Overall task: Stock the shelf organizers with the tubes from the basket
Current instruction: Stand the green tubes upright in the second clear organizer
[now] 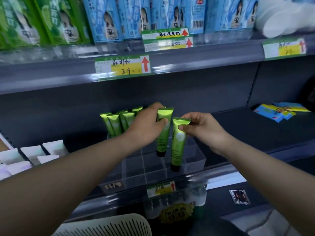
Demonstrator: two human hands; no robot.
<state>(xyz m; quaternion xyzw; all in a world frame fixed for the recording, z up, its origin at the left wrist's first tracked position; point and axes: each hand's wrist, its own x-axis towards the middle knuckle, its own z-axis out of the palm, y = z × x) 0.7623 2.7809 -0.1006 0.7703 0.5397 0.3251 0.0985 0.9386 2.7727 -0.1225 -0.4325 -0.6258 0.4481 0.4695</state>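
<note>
A clear plastic organizer (194, 160) with square compartments stands on the dark middle shelf. Several green tubes (117, 124) stand cap-down in its back left compartments. My left hand (146, 125) grips one green tube (162, 140) near its crimped top, black cap down, over a middle compartment. My right hand (202, 126) pinches the crimped top of a second green tube (178, 145), whose black cap hangs above a front compartment. The white slotted basket (109, 226) shows only its rim at the bottom edge; its contents are hidden.
The upper shelf carries green and blue cartons (109, 19) behind price tags (122, 66). White boxes (32, 155) sit at the left of the middle shelf, blue-yellow packets (279, 111) at its right. A small foil sachet (239, 196) lies on the lower shelf.
</note>
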